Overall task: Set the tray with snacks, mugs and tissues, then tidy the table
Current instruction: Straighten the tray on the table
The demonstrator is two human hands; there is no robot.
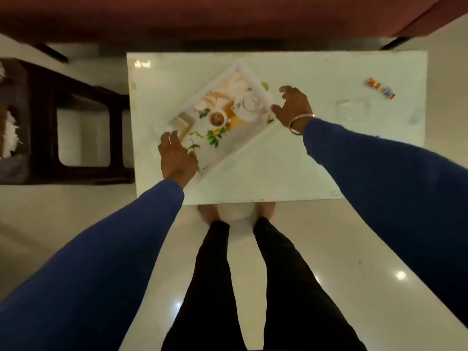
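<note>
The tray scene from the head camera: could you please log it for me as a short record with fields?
surface: white table
tray: white tray with a printed tea picture, lying diagonally on the table's left half
left hand: left hand at the tray's near-left end, fingers on its rim
right hand: right hand at the tray's far-right end, fingers spread, contact unclear
snacks: two wrapped snacks near the table's far-right corner, outside the tray
glassware: clear glass item, faint, right of the tray
load on tray: none discernible

Long blue sleeves [379,178] on both arms. Slim metal bangle [300,122] at the right wrist. Black trousers [253,287]; bare feet.
</note>
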